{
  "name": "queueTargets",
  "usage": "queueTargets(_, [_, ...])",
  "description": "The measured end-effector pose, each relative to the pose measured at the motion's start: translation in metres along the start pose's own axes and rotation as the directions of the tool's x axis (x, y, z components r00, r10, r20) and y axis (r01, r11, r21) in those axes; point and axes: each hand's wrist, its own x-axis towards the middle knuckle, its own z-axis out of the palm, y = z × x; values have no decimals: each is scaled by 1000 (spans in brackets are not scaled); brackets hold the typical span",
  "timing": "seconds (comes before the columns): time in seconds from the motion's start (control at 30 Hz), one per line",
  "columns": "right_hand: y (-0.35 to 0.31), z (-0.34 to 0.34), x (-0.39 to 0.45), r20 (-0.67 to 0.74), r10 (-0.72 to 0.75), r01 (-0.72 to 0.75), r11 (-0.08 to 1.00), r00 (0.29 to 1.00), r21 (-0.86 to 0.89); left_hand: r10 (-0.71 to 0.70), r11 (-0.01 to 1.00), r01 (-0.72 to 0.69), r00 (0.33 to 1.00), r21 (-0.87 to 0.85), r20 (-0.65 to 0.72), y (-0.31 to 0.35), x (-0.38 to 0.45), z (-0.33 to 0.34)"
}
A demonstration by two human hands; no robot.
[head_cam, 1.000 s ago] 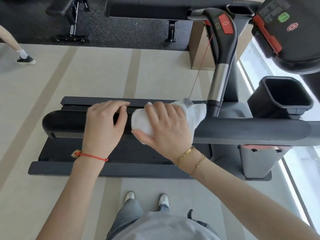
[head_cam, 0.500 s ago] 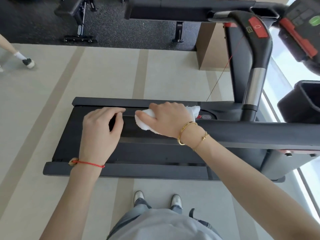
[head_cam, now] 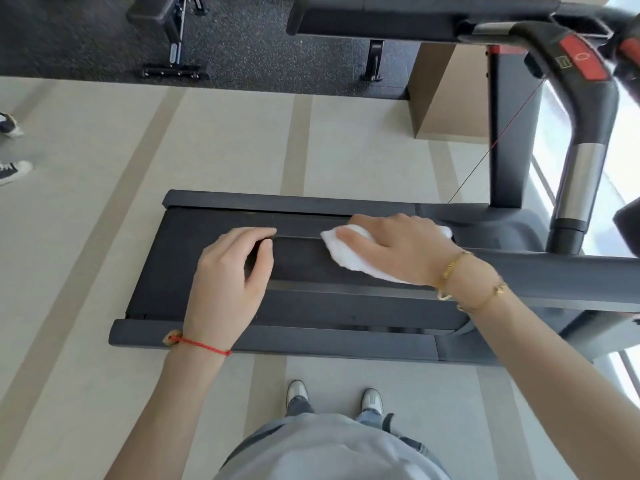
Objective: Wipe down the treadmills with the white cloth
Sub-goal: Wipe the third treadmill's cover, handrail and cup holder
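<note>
no legible text, unreadable symbols on red button [head_cam: 582, 62]

My cloth [head_cam: 349, 252] looks soft, fluffy terry. The rail [head_cam: 554, 275] under it is matt dark foam; the post [head_cam: 578, 181] beyond is brushed, shiny metal.
</note>
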Motion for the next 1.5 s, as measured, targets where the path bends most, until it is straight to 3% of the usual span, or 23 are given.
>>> queueTargets(0.1, [0,-1,-3,-5,60,-60,997,998,-46,-9,999,10,1000,-39,23,-3,0,0])
queueTargets(0.27, [-51,10,37,70,-2,2,1000,998,1,8,997,-6,1000,-78,25,-6,2,0])
queueTargets(0.43, [-51,18,33,-17,5,-5,1000,1000,0,30,995,-25,998,-95,46,-11,3,-3])
queueTargets(0.67, [-15,6,5,-128,234,-247,964,964,-97,26,996,-19,996,-87,80,-10,6,-7])
queueTargets(0.8, [-49,18,20,-228,54,-107,967,972,-232,41,995,-33,995,-92,87,-11,5,-6])
queueTargets(0.97, [-64,30,7,-463,-99,-61,946,881,-318,44,993,-34,994,-111,95,-13,5,-6])
queueTargets(1.07, [-54,39,-13,-524,-58,-63,976,850,-209,48,993,-37,994,-112,101,-15,7,-7])
queueTargets(1.17, [-46,45,-27,-603,-84,-60,975,793,-215,61,993,-49,993,-112,102,-17,8,-8])
queueTargets(1.27, [-62,49,-19,-628,-16,-123,976,778,-178,67,992,-56,993,-115,100,-17,8,-9])
queueTargets(1.5, [-96,76,-1,-693,-142,-5,978,706,-206,63,992,-46,987,-115,147,-23,8,-12])
